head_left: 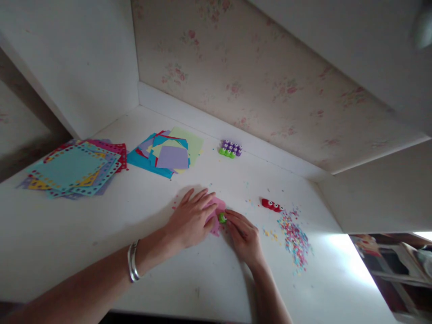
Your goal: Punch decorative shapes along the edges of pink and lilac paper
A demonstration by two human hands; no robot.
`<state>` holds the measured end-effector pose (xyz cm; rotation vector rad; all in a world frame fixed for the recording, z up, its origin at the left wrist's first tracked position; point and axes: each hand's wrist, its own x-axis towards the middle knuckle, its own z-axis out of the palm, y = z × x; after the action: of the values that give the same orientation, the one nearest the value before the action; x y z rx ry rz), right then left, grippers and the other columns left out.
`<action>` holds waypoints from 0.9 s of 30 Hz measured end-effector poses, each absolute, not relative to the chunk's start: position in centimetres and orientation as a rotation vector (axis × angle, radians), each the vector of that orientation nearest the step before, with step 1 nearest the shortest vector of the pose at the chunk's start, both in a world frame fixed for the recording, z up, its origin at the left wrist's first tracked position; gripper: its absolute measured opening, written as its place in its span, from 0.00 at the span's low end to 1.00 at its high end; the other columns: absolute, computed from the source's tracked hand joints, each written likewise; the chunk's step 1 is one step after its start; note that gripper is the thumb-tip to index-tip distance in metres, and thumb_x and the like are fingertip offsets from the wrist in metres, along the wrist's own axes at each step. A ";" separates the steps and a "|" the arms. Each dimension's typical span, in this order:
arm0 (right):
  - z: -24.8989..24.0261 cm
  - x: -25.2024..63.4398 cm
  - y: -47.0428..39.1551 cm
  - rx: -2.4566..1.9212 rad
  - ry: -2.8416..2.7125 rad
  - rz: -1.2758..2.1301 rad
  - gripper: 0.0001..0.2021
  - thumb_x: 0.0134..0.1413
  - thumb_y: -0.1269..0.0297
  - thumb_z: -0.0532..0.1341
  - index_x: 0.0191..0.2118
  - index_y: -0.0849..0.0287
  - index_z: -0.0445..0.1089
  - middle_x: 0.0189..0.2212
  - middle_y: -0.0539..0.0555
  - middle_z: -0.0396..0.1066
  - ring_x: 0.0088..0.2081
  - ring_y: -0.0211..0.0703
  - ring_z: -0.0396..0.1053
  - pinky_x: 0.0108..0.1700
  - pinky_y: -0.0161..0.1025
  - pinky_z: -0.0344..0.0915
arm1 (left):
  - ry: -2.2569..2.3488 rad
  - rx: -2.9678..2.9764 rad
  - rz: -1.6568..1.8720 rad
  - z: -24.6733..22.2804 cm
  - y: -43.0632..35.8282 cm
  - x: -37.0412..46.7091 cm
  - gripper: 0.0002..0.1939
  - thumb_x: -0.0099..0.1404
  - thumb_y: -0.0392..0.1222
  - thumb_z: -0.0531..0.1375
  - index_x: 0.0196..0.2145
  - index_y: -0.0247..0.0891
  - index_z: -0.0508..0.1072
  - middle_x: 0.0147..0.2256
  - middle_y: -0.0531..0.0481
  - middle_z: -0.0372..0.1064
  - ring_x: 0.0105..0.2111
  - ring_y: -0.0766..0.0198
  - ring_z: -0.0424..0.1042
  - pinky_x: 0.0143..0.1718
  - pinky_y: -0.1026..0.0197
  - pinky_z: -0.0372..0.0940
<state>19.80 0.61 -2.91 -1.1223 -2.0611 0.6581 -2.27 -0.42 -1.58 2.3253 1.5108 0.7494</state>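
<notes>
A pink sheet of paper [220, 204] lies on the white tabletop, partly covered by my left hand [194, 218]. That hand rests flat with its fingers spread, and a silver bangle [133, 262] circles the wrist. At the paper's right edge, my right hand [243, 236] grips a small green craft punch [222, 218] between thumb and fingers. Small punched holes show along the paper's lower edge. How far the paper reaches into the punch is too small to make out.
Hole-bordered coloured sheets [77, 166] are piled at the left. Beside them lies a stack of plain sheets [173, 156]. Purple and green punches [231, 147] stand near the wall, red ones [272, 205] at the right. Tiny paper bits [297, 240] are scattered beyond my right hand.
</notes>
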 end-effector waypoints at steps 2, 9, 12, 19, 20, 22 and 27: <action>-2.9 19.8 0.6 -1.115 -2.066 0.666 0.12 0.65 0.70 0.59 0.47 0.52 0.78 0.48 0.56 0.77 0.49 0.46 0.75 0.53 0.45 0.73 | 1.459 2.324 0.731 -1.5 -0.4 -2.3 0.18 0.67 0.39 0.56 0.54 0.44 0.72 0.59 0.47 0.66 0.62 0.51 0.58 0.66 0.41 0.46; -2.8 19.6 0.5 -1.128 -2.067 0.661 0.12 0.64 0.70 0.60 0.47 0.52 0.78 0.46 0.55 0.78 0.48 0.45 0.75 0.52 0.45 0.73 | 1.456 2.300 0.745 -1.4 -0.5 -2.2 0.15 0.66 0.41 0.58 0.50 0.44 0.74 0.54 0.47 0.70 0.59 0.51 0.62 0.65 0.41 0.46; -2.9 19.6 0.5 -1.142 -2.065 0.660 0.11 0.64 0.69 0.60 0.47 0.51 0.78 0.46 0.55 0.78 0.48 0.46 0.75 0.52 0.46 0.73 | 1.457 2.305 0.747 -1.4 -0.5 -2.2 0.15 0.66 0.40 0.58 0.50 0.44 0.74 0.53 0.47 0.70 0.59 0.51 0.62 0.64 0.41 0.46; -2.3 19.5 0.2 -1.168 -1.997 0.671 0.10 0.65 0.65 0.59 0.46 0.54 0.77 0.44 0.56 0.78 0.47 0.47 0.75 0.49 0.45 0.71 | 1.463 2.308 0.752 -1.5 -0.6 -2.1 0.13 0.66 0.40 0.58 0.48 0.43 0.74 0.54 0.46 0.70 0.59 0.51 0.62 0.64 0.42 0.46; -2.0 19.4 0.2 -1.199 -1.945 0.669 0.10 0.66 0.63 0.58 0.44 0.55 0.77 0.40 0.56 0.78 0.43 0.46 0.75 0.46 0.43 0.71 | 1.469 2.309 0.752 -1.5 -0.6 -2.1 0.13 0.66 0.40 0.58 0.48 0.43 0.74 0.54 0.46 0.70 0.59 0.51 0.62 0.64 0.42 0.46; -1.4 19.3 0.1 -1.268 -1.806 0.665 0.15 0.69 0.61 0.54 0.34 0.56 0.74 0.31 0.53 0.75 0.35 0.42 0.73 0.38 0.39 0.69 | 1.479 2.313 0.748 -1.5 -0.6 -2.2 0.12 0.67 0.41 0.57 0.47 0.43 0.74 0.55 0.46 0.70 0.59 0.50 0.62 0.64 0.41 0.46; -0.8 18.9 0.0 -1.270 -1.737 0.620 0.19 0.71 0.61 0.50 0.32 0.56 0.74 0.29 0.53 0.75 0.32 0.42 0.72 0.36 0.39 0.68 | 1.481 2.329 0.715 -1.5 -0.6 -2.2 0.12 0.67 0.42 0.57 0.48 0.42 0.73 0.55 0.46 0.69 0.59 0.51 0.63 0.64 0.41 0.46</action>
<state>18.90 0.05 -0.79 -1.2697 -1.7366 0.6198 -2.20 -0.58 -1.54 2.3294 1.4815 0.7155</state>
